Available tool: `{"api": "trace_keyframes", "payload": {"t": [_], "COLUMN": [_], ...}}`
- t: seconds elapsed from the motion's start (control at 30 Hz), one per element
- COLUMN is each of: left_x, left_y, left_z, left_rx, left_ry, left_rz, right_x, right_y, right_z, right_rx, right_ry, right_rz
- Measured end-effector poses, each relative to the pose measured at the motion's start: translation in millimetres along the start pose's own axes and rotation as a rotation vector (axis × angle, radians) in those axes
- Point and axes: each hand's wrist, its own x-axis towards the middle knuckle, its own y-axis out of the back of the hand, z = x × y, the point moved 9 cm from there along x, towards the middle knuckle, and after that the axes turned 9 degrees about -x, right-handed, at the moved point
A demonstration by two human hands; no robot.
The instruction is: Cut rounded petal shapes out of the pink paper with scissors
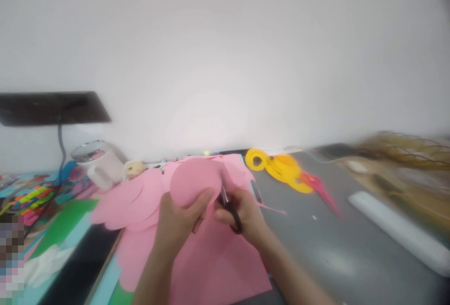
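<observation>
Pink paper circle (193, 180), judged light, limp and easily creased, is pinched at its lower rim, likely the best hold, by the left grip (182, 215) above pink sheets (225, 267); scissors (230, 209) are held in the right grip (249, 214).

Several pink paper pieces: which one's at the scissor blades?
The round pink piece pinched in the left hand, beside the black-handled scissors; the other rounded cutouts lie overlapping to that hand's left.

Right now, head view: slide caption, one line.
Left hand holds a rounded pink sheet; right hand holds black-handled scissors at its edge, over more pink sheets, yellow pieces lying to the right.
</observation>
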Motion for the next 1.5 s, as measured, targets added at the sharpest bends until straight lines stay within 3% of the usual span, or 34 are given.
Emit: {"api": "trace_keyframes", "payload": {"t": [0.83,1.5], "left_x": [2,-1], "left_y": [5.0,4.9], "left_z": [-3,7], "left_rx": [-0.016,0.076], "left_ry": [0.004,-0.029], "left_rz": [0.042,0.029], "right_x": [0,0], "right_y": [2,2], "right_z": [6,2], "right_rx": [0.032,0.034], "right_ry": [-0.026,-0.045], "right_rz": [0.016,-0.015]}}
